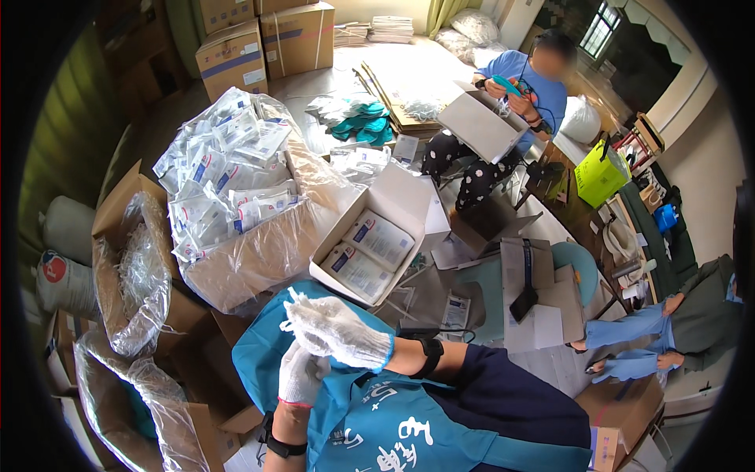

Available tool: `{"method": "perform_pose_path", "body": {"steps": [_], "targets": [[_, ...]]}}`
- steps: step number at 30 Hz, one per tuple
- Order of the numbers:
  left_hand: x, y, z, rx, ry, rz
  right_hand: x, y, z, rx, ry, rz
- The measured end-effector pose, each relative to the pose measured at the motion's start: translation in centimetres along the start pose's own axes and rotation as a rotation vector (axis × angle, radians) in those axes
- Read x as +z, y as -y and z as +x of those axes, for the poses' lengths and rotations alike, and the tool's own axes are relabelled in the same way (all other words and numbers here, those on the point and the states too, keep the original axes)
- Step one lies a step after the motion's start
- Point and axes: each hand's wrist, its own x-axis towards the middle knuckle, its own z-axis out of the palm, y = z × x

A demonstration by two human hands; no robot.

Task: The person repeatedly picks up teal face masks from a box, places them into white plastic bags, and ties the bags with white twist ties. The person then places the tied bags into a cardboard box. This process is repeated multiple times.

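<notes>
Both my hands wear white knitted work gloves and meet in front of my teal apron (377, 425). My left hand (303, 376), in the red-cuffed glove, is closed against the underside of the other glove, its fingers partly hidden there. Above it, my right hand (338, 334), in the blue-cuffed glove, reaches left with its fingers apart and the glove tips looking loose. Just beyond them an open white carton (324, 267) holds flat white-and-blue packets (381, 240) in two stacks.
A large plastic-lined box (244, 263) heaped with packets stands at the left. More open cartons (134, 267) with plastic liners lie nearer. Across from me a seated person (543, 86) handles a teal glove over a carton (484, 126). Another person (692, 315) is at the right.
</notes>
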Motion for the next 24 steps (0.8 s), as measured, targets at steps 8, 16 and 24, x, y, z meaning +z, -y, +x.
{"method": "perform_pose_path", "body": {"steps": [8, 16, 24], "targets": [[0.2, 0.4, -0.1, 0.028, -0.140, -0.111, 2.2, -0.9, -0.3, 0.039, -0.072, -0.093], [0.3, -0.8, -2.9, 0.187, -0.113, 0.889, 1.2, 1.6, 0.2, -0.040, -0.117, -0.028], [1.5, -2.5, -3.9, 0.475, -0.104, 1.213, 0.4, 2.2, 0.4, -0.115, -0.117, -0.106]]}}
